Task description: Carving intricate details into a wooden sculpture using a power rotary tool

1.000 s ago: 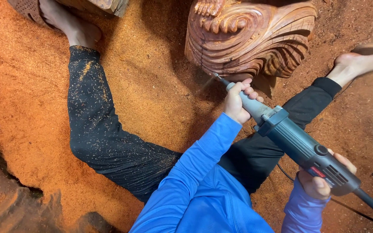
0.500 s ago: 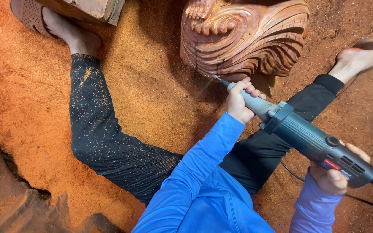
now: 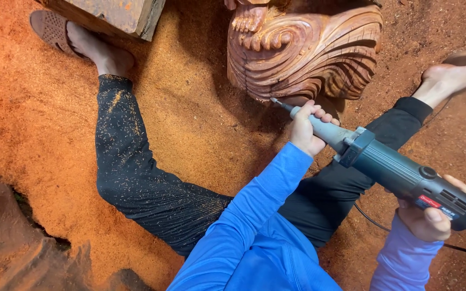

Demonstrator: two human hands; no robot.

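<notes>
Seated on a sawdust-covered floor (image 3: 44, 134), a person steers a grey die grinder (image 3: 400, 175) toward a carved wooden scroll piece (image 3: 308, 51). The left hand (image 3: 308, 129) has its fingers wrapped round the tool's slim neck; the right hand (image 3: 432, 215) has its fingers closed under the motor body. The grinder's tip (image 3: 274, 101) sits at the carving's lower edge, just beside the wood. Open floor lies left of the carving, bounded by the person's outstretched left leg (image 3: 130, 161) and a wooden block (image 3: 114, 13) at the top edge. Compared with half a second earlier, the carving and both hands appear in much the same positions, the tip again at the lower rim.
</notes>
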